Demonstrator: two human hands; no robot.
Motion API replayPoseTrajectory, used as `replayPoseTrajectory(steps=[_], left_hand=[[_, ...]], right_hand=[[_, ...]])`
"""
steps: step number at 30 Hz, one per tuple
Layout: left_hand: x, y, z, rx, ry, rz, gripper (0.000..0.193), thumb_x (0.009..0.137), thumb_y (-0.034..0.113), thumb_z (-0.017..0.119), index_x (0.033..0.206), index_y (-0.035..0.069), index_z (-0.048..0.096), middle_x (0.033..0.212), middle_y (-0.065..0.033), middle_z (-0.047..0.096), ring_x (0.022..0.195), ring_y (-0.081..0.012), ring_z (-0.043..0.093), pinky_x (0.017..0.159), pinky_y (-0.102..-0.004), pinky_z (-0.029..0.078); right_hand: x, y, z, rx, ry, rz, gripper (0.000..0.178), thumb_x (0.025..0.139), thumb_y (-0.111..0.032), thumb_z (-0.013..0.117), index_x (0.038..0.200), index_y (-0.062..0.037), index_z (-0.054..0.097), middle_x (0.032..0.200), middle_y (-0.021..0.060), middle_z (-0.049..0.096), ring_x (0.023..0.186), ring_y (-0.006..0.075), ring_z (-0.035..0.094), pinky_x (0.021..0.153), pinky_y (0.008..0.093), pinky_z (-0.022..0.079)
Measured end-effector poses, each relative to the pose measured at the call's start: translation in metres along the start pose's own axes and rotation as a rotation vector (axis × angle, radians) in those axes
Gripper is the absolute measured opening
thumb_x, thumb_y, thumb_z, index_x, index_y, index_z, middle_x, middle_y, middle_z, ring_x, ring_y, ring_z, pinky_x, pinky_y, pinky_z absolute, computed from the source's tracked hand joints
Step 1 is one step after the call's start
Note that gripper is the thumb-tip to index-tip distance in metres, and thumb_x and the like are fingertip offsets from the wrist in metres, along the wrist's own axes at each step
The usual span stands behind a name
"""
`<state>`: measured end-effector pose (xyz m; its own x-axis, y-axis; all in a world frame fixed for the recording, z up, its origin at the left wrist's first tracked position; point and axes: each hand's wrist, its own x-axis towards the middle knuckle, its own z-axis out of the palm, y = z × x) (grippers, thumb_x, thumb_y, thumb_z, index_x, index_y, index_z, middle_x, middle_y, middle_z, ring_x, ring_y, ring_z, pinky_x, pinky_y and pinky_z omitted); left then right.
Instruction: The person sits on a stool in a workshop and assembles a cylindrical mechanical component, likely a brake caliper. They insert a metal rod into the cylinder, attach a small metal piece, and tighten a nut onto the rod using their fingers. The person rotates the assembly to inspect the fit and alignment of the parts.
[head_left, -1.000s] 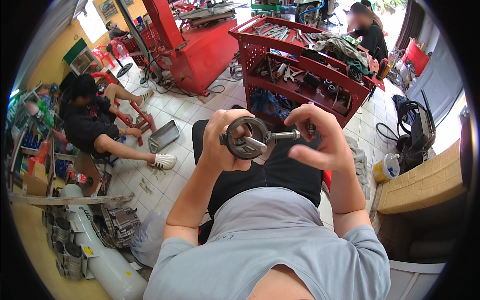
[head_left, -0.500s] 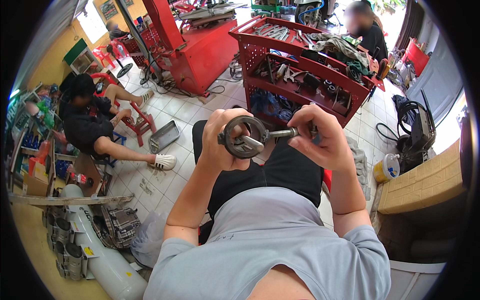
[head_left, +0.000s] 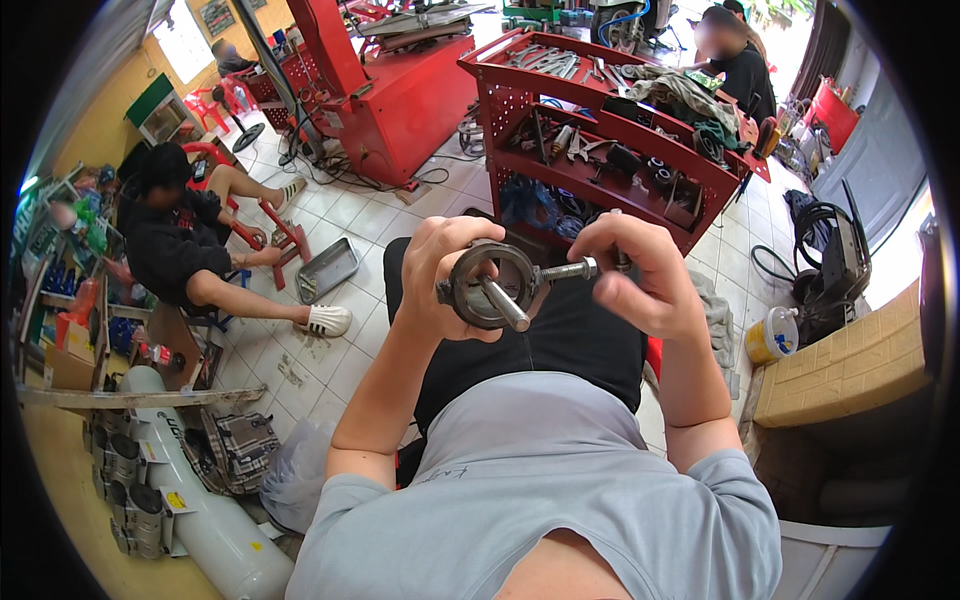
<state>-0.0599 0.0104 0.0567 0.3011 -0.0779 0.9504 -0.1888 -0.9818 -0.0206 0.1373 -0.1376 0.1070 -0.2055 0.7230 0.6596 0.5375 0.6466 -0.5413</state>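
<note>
1. Here, the dark metal ring (head_left: 464, 297) is raised in front of you, above your black trousers (head_left: 530, 358), its opening turned up toward your face.
2. A bright metal rod (head_left: 507, 303) slants out through that opening, its near end past the lower right rim.
3. From the ring's right side a bolt (head_left: 567, 270) sticks out, lying almost level, its head toward your right hand (head_left: 655, 278).
4. Your left hand (head_left: 428, 270) has its grip pressed around the ring's left side, fingers over the far edge.
5. Your right thumb and forefinger are spread apart beside the bolt's head; a small metal piece (head_left: 622, 258) shows behind them, and you cannot tell from here whether the other fingers pinch it.
6. Beyond your hands stands a red tool cart (head_left: 490, 80), with wrenches (head_left: 545, 62) and crumpled cloths (head_left: 670, 95) on top.
7. To your left, a grey tray (head_left: 335, 264) lies on the tiled floor, near a seated person in black (head_left: 175, 245).
8. To your right sits a yellow-and-white bucket (head_left: 775, 338).
</note>
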Motion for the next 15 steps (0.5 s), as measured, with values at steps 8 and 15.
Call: replayPoseTrajectory(steps=[8, 15], left_hand=[[-0.001, 0.003, -0.001, 0.003, -0.006, -0.060, 0.063, 0.078, 0.068, 0.058, 0.101, 0.009, 0.054, 0.100, -0.0089, 0.063, 0.075, -0.0257, 0.063, 0.066, -0.0371, 0.045], [-0.003, -0.003, 0.004, -0.021, 0.052, 0.025, 0.063, 0.078, 0.070, 0.057, 0.097, 0.010, 0.055, 0.099, -0.0086, 0.063, 0.074, -0.0258, 0.063, 0.067, -0.0366, 0.045]], right_hand=[[-0.004, -0.001, 0.000, -0.032, -0.005, 0.017, 0.033, 0.072, -0.013, 0.077, 0.098, -0.0018, 0.061, 0.083, 0.0037, 0.057, 0.064, 0.0128, 0.047, 0.055, 0.0259, 0.037], [-0.001, -0.015, 0.005, 0.068, 0.090, 0.109, 0.030, 0.075, -0.017, 0.075, 0.097, -0.0016, 0.063, 0.081, 0.0032, 0.057, 0.061, 0.0137, 0.046, 0.055, 0.0264, 0.038]])
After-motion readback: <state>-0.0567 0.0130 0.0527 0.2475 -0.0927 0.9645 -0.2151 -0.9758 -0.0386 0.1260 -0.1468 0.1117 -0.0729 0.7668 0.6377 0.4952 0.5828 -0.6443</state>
